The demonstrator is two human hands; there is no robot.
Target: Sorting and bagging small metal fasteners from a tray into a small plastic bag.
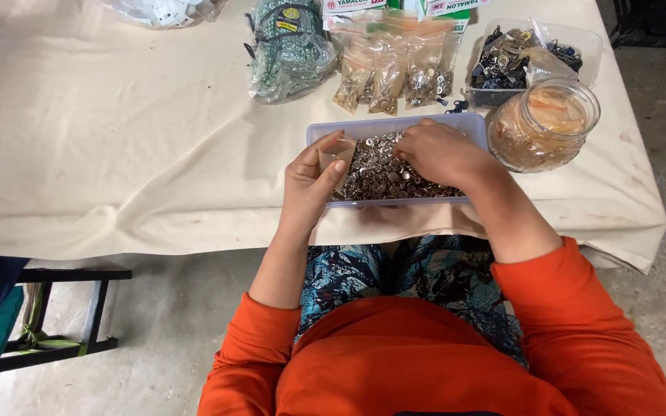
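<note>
Cream cloth covers the table (pixel 117 139). Near its front edge my left hand (pixel 311 179) grips a small clear plastic bag (pixel 336 154) at the left end of the shallow clear plastic tray (pixel 364 127). The silver metal snap buttons (pixel 379 173) fill that tray just right of the bag. My right hand (pixel 442 152) rests curled on them, fingertips buried, grasp unclear. A round glass jar (pixel 545 123) stands toward the right edge.

A cream cloth (pixel 117 139) covers the desk (pixel 626 223); below it lies grey concrete floor (pixel 171 339), a black stool (pixel 63 308) at left.
</note>
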